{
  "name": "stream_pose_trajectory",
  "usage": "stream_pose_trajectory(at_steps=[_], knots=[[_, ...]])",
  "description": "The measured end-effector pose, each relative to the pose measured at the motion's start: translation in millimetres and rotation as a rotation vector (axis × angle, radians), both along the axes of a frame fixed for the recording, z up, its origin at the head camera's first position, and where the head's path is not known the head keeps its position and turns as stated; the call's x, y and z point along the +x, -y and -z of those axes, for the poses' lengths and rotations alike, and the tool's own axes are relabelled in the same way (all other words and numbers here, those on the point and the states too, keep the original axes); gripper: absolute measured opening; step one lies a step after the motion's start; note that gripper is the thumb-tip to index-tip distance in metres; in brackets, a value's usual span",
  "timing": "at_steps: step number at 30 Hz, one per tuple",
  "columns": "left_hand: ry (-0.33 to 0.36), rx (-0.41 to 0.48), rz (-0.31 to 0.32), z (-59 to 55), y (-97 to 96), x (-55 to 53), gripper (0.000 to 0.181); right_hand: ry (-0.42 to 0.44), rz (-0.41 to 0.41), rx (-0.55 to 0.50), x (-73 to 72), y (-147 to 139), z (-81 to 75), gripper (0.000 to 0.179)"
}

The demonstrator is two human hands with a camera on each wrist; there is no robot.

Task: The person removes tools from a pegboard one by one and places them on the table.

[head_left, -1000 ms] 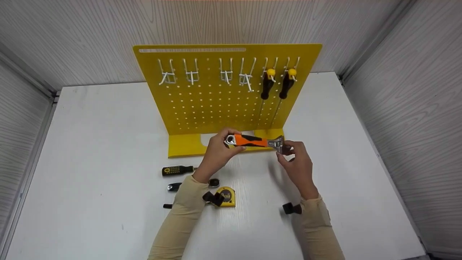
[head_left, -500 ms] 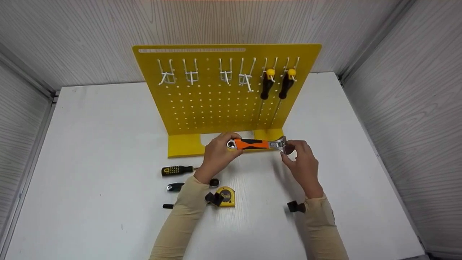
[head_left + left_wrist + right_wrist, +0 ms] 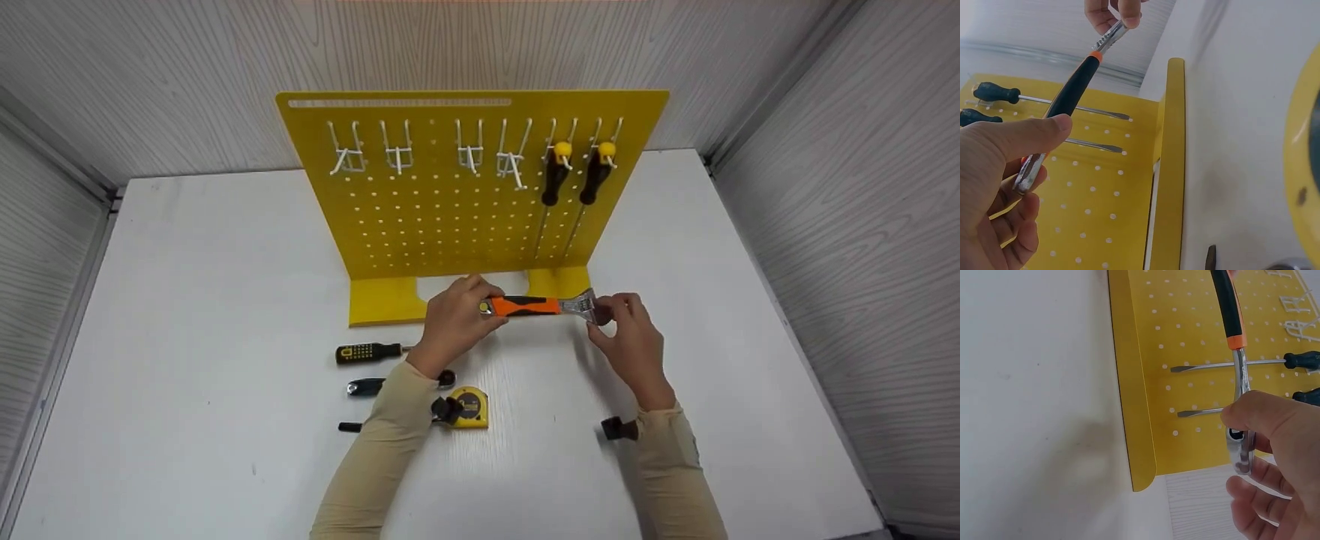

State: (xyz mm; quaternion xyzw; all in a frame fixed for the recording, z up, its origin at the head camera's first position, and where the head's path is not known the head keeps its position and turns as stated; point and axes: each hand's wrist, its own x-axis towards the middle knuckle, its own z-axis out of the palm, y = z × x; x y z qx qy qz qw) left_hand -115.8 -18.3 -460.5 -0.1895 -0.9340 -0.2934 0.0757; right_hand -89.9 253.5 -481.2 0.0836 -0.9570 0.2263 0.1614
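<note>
An adjustable wrench (image 3: 525,305) with an orange and black handle is held level in front of the yellow pegboard (image 3: 450,225), above its base. My left hand (image 3: 456,319) pinches the handle's end between thumb and fingers; in the left wrist view the thumb lies along the dark grip (image 3: 1075,84). At the other end, my right hand (image 3: 628,337) pinches the metal head; in the right wrist view the thumb presses beside the adjusting screw (image 3: 1236,433). Behind the wrench, two screwdrivers (image 3: 555,176) with black handles and yellow ends hang from hooks at the board's right.
Several white hooks (image 3: 470,156) line the board's top, left of the hung screwdrivers. On the white table lie a black and yellow screwdriver (image 3: 367,353), a dark-handled tool (image 3: 365,387) partly under the left sleeve, a thin black-ended tool (image 3: 349,427) and a yellow tape measure (image 3: 471,409).
The wrench has shifted slightly right and toward me, and has rolled so its handle appears narrower. Both hands moved along with it, still gripping its ends.
</note>
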Motion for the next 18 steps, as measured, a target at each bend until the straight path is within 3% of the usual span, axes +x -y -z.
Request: stream_pose_trajectory(at_steps=[10, 18], knots=[[0.096, 0.019, 0.017, 13.6, -3.5, -3.6, 0.03, 0.165, -0.003, 0.039, -3.3, -7.8, 5.7, 0.033], [0.165, -0.018, 0.003, 22.6, -7.7, -2.6, 0.024, 0.311, 0.006, 0.026, -4.6, -12.4, 13.0, 0.032]])
